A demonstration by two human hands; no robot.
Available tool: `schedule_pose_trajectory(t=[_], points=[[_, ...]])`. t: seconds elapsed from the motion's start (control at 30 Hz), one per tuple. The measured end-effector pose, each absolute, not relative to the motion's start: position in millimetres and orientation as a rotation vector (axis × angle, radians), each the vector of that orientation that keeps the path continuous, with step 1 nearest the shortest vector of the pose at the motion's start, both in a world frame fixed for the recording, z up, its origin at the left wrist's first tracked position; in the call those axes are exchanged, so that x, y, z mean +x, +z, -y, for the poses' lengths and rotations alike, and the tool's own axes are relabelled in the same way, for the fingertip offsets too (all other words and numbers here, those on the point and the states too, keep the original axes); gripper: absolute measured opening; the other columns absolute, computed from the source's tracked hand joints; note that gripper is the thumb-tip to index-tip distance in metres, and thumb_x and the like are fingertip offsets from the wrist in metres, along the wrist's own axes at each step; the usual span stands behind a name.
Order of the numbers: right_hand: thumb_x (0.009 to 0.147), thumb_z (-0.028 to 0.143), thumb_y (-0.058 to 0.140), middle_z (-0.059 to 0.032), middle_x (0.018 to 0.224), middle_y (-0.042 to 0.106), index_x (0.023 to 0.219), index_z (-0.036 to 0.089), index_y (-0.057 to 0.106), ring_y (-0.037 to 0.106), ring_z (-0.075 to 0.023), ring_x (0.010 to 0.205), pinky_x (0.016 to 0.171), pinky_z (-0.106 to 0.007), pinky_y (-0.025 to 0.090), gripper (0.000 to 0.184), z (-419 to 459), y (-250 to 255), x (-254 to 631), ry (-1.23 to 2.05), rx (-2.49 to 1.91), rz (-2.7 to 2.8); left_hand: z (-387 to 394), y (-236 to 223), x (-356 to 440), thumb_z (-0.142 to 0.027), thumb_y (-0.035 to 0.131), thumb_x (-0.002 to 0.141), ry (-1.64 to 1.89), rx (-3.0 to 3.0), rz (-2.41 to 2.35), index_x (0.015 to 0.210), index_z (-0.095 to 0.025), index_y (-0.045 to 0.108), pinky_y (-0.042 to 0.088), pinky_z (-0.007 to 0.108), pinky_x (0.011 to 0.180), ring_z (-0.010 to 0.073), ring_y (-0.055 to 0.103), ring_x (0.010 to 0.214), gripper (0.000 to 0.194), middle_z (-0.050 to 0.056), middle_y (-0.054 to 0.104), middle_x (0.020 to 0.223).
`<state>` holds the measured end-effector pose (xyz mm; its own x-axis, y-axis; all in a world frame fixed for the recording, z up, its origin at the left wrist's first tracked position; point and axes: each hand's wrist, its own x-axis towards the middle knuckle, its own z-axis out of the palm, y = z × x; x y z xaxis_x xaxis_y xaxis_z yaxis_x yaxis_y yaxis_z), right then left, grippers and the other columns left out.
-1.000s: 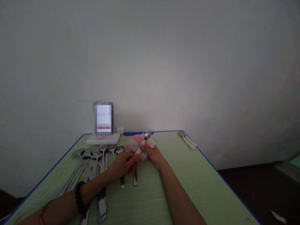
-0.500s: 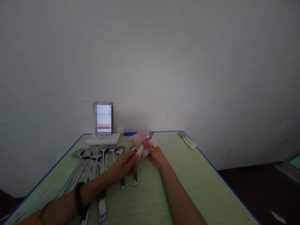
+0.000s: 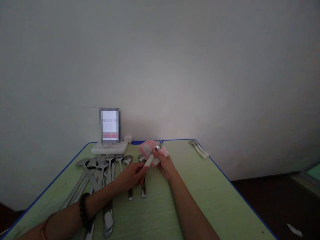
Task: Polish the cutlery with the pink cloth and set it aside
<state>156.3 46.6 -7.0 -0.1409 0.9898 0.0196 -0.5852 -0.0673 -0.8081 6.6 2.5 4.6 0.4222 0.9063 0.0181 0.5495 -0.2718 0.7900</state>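
Observation:
My left hand [image 3: 133,174] is closed round the lower end of the white handle of a fork [image 3: 150,160]. The fork's metal tines point up and away. In my right hand [image 3: 165,164] is a pink and white cloth [image 3: 147,147], bunched behind the fork, with the thumb pressing near the top of the handle. Under and beside my left hand, a metal spoon [image 3: 143,190] lies on the table, partly hidden by the fingers. Another spoon [image 3: 128,159] lies just left of it, its middle covered by my left hand.
Several metal spoons and ladles [image 3: 86,173] lie heaped on the left of the green table [image 3: 200,200], partly under my left forearm. A lit, blurred screen [image 3: 110,125] stands on a white base [image 3: 110,147] by the wall. Two white-handled utensils [image 3: 199,150] lie at the right edge.
Both hands stay almost in place. The fork head shows more fully above my right thumb now, and the cloth has shifted slightly around it.

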Motion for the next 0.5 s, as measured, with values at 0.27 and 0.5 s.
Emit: schedule_pose_trajectory(t=[0.27, 0.5], points=[[0.063, 0.031, 0.071, -0.0004, 0.072, 0.066, 0.09, 0.016, 0.064, 0.056, -0.0128, 0.063, 0.059, -0.024, 0.044, 0.031, -47.8, -7.7, 155.3, 1.53, -0.676, 0.822, -3.2, 5.5, 5.9, -0.047, 0.031, 0.086, 0.615, 1.943, -1.231, 0.061, -0.019, 0.045, 0.034, 0.021, 0.047, 0.0104, 0.048, 0.043, 0.041, -0.004, 0.052, 0.047], [0.066, 0.036, 0.068, -0.0004, 0.071, 0.066, 0.087, 0.016, 0.064, 0.055, -0.0119, 0.059, 0.054, -0.023, 0.042, 0.029, -51.2, -9.5, 155.8, 1.512, -0.668, 0.798, -2.1, 6.3, 6.4, -0.047, 0.031, 0.086, 0.612, 1.963, -1.248, 0.061, -0.019, 0.045, 0.034, 0.021, 0.047, 0.0105, 0.047, 0.043, 0.04, -0.004, 0.052, 0.047]])
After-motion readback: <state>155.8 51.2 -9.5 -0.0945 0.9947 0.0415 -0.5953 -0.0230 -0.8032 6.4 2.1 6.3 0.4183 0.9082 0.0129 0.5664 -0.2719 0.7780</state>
